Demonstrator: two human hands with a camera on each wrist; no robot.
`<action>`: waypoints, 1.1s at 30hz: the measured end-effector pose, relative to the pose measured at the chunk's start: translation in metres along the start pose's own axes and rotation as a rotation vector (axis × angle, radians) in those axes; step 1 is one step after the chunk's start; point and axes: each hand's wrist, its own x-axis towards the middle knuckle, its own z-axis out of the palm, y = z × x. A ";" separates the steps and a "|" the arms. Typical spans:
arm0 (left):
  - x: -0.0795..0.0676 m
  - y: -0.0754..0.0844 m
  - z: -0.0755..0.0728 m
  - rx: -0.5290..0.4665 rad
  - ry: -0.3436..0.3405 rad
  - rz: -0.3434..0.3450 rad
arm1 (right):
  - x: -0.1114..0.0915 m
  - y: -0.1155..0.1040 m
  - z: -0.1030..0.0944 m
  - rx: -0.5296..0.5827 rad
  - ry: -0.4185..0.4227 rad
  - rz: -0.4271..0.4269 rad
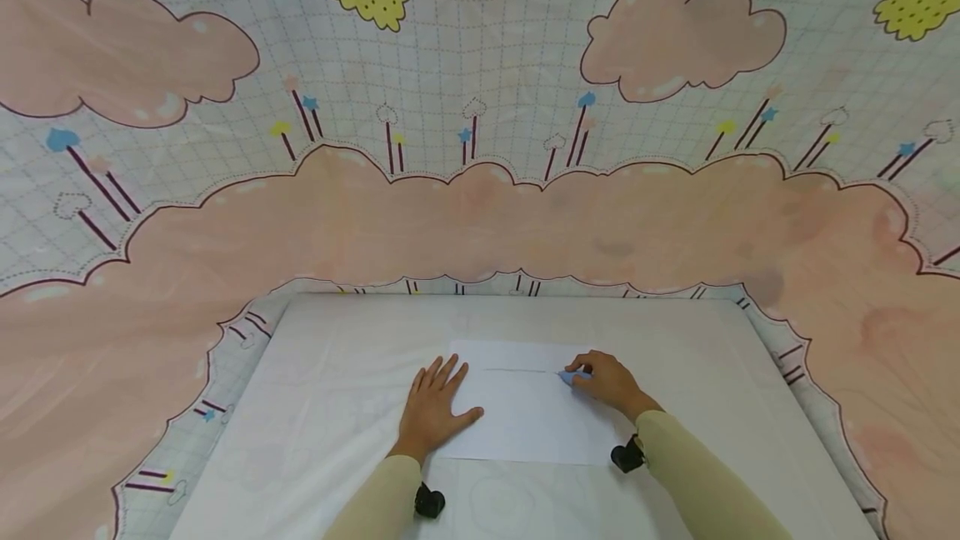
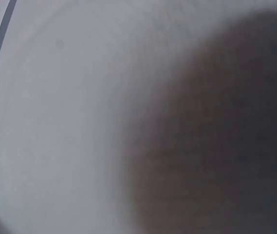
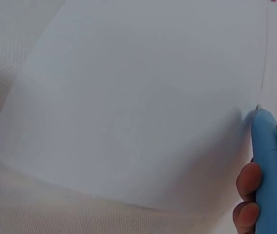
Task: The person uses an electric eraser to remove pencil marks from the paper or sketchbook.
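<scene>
A white sheet of paper (image 1: 517,423) lies on the white-covered table, with a thin straight line (image 1: 513,370) running across its upper part. My right hand (image 1: 609,382) grips a thick blue pen-shaped tool (image 3: 270,165) between thumb and curled fingers. Its small dark tip meets the paper at the line's right end; whether the line is drawn or cut I cannot tell. Fingers spread, my left hand (image 1: 433,411) rests flat over the sheet's left edge. In the left wrist view a dark blur covers the right half, and the hand's fingers do not show.
The white table (image 1: 337,440) extends around the sheet on all sides. Behind it hangs a cloth (image 1: 480,223) patterned with clouds. A small black device (image 1: 430,501) sits at the left wrist, and another black device (image 1: 627,455) at the right wrist.
</scene>
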 end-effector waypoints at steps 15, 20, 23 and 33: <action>-0.001 -0.002 -0.001 -0.014 -0.020 0.015 | 0.005 -0.011 0.006 0.023 0.000 0.008; 0.000 -0.001 -0.004 -0.010 -0.045 0.012 | 0.006 -0.012 0.005 0.007 0.003 -0.003; 0.001 -0.001 -0.006 -0.012 -0.053 0.013 | 0.007 -0.012 0.004 0.000 0.004 -0.005; 0.001 -0.002 -0.003 0.015 -0.062 0.019 | 0.006 -0.013 0.007 0.026 -0.010 0.014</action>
